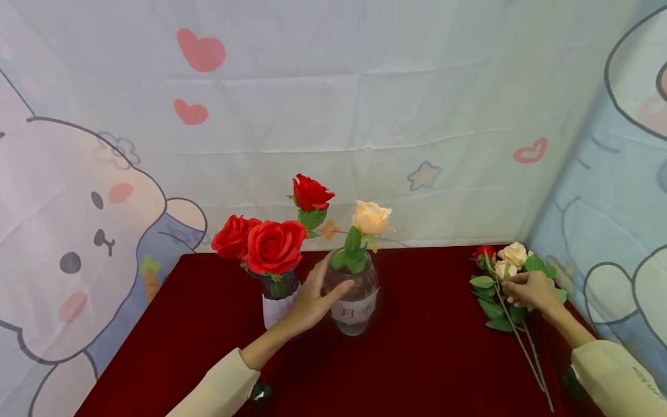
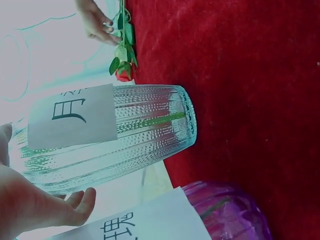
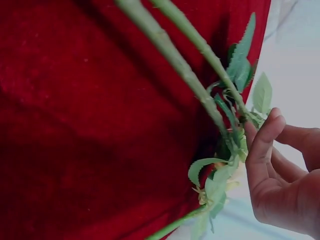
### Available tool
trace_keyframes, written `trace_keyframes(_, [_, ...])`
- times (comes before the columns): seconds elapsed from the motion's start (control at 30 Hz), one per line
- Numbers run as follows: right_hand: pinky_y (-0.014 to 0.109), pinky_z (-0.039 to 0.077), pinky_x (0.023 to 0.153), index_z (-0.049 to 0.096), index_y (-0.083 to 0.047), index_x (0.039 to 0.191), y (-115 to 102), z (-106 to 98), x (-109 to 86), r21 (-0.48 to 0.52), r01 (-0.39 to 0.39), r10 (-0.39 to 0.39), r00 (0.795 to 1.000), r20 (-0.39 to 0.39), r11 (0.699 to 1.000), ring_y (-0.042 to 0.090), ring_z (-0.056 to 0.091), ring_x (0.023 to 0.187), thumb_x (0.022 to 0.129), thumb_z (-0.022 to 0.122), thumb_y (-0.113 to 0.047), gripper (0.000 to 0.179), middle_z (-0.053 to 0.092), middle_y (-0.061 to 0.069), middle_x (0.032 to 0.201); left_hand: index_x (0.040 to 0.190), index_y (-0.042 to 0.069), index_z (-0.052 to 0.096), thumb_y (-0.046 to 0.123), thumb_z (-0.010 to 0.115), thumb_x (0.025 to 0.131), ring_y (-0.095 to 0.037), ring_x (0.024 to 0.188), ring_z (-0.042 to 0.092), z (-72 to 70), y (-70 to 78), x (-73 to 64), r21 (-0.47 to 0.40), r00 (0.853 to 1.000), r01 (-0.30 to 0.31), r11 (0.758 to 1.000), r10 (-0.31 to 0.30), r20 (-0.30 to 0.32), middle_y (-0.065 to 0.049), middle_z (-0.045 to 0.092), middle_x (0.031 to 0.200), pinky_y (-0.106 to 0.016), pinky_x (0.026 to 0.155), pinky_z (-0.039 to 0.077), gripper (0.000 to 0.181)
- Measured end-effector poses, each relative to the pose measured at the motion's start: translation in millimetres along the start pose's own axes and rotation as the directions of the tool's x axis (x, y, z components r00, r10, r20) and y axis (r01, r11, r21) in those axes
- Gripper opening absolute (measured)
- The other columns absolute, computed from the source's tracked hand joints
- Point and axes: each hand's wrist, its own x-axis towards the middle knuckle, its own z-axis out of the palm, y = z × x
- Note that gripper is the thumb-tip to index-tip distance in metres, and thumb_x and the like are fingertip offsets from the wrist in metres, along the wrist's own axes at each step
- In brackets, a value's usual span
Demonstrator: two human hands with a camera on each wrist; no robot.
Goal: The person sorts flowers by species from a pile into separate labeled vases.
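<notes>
In the head view my left hand (image 1: 311,301) grips a clear ribbed glass vase (image 1: 361,288) with a white paper label, thumb across its front near the neck. A single peach rose (image 1: 372,218) stands in this vase; the left wrist view shows its green stem (image 2: 155,121) through the glass. On the right, my right hand (image 1: 534,291) pinches a rose stem (image 3: 240,102) close under the blooms, thumb and forefinger together. Around it lie peach roses (image 1: 514,255) and a red rose (image 1: 484,253) with green leaves, their long bare stems pointing toward me.
A second, darker vase (image 2: 227,212), purple in the left wrist view, stands just left of the held one, with red roses (image 1: 275,246) and a paper label. Dark red cloth (image 1: 417,347) covers the table. A printed cloth backdrop (image 1: 396,104) rises behind and at both sides.
</notes>
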Motion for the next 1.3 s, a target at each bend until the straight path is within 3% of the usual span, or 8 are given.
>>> trace_keyframes(0.23, [0.028,0.060,0.056,0.062,0.023,0.118,2.9,2.8,2.0,0.001,-0.043,0.043,0.995,0.089,0.999,0.009,0.069,0.059,0.102,0.061,-0.012,0.038,0.075,0.007,0.075,0.166,0.021,0.010,0.039,0.059,0.102,-0.034,0.157,0.020,-4.9,1.2,-7.7,0.027,0.996,0.085,0.996,-0.086,0.025,-0.010,0.015,0.171,-0.062,0.121,0.029,0.082])
trace_keyframes(0.37, [0.027,0.059,0.055,0.064,0.021,0.117,4.2,2.8,3.5,-0.028,-0.058,0.060,0.992,0.112,0.998,0.010,0.068,0.059,0.101,0.061,-0.012,0.037,0.073,0.002,0.070,0.165,0.011,0.006,0.037,0.060,0.102,-0.035,0.156,0.024,-7.9,4.2,-16.0,0.018,0.993,0.118,0.993,-0.119,0.029,-0.015,0.021,0.170,-0.058,0.120,0.033,0.087])
trace_keyframes(0.53, [0.026,0.057,0.053,0.066,0.020,0.113,5.8,3.1,5.3,-0.068,-0.038,0.045,0.993,0.113,0.997,0.010,0.066,0.057,0.100,0.063,-0.011,0.035,0.070,0.000,0.066,0.165,0.012,0.004,0.037,0.061,0.102,-0.036,0.155,0.025,-15.6,10.0,-29.4,0.006,0.986,0.159,0.987,-0.159,0.047,-0.015,0.022,0.169,-0.059,0.122,0.029,0.089])
trace_keyframes(0.73, [0.024,0.050,0.046,0.071,0.016,0.108,8.0,7.5,8.1,-0.144,0.035,-0.019,0.994,0.107,0.989,0.010,0.061,0.051,0.098,0.066,-0.015,0.033,0.068,-0.001,0.060,0.162,0.013,0.023,0.032,0.061,0.103,-0.034,0.151,0.035,-29.7,10.0,-51.6,0.005,0.980,0.185,0.983,-0.185,0.069,-0.014,0.034,0.165,-0.056,0.121,0.032,0.073])
trace_keyframes(0.83, [0.023,0.045,0.044,0.072,0.015,0.107,8.3,9.1,8.8,-0.167,0.046,-0.028,0.994,0.109,0.985,0.010,0.057,0.048,0.097,0.067,-0.015,0.032,0.067,-0.002,0.058,0.155,0.011,0.039,0.029,0.061,0.103,-0.034,0.145,0.045,-37.2,7.1,-63.0,0.012,0.986,0.150,0.989,-0.150,0.075,-0.016,0.047,0.157,-0.051,0.118,0.039,0.059])
trace_keyframes(1.0, [0.024,0.042,0.044,0.071,0.014,0.111,6.4,7.2,10.5,-0.184,0.045,-0.023,0.992,0.121,0.982,0.008,0.053,0.047,0.096,0.067,-0.017,0.034,0.065,-0.003,0.057,0.143,0.007,0.053,0.024,0.063,0.102,-0.036,0.131,0.059,-51.8,-1.7,-77.9,0.013,0.993,0.112,0.994,-0.112,0.028,-0.018,0.062,0.142,-0.031,0.107,0.051,0.045])
trace_keyframes(1.1, [0.025,0.041,0.045,0.070,0.013,0.116,3.7,3.5,11.4,-0.158,0.014,0.009,0.989,0.147,0.987,0.007,0.051,0.047,0.098,0.066,-0.020,0.038,0.066,-0.001,0.059,0.140,0.008,0.057,0.025,0.063,0.102,-0.028,0.125,0.064,-63.8,-5.8,-85.7,0.009,0.990,0.142,0.990,-0.142,0.009,-0.016,0.066,0.137,-0.022,0.101,0.051,0.042])
trace_keyframes(1.3, [0.027,0.042,0.051,0.062,0.014,0.129,-7.4,-4.5,8.2,-0.065,-0.054,0.065,0.981,0.184,0.996,0.006,0.050,0.053,0.102,0.063,-0.028,0.050,0.071,-0.002,0.077,0.134,0.013,0.062,0.028,0.062,0.103,-0.006,0.115,0.065,-86.8,-13.4,-95.4,0.031,0.978,0.208,0.978,-0.208,-0.009,-0.009,0.070,0.130,-0.022,0.095,0.053,0.035])
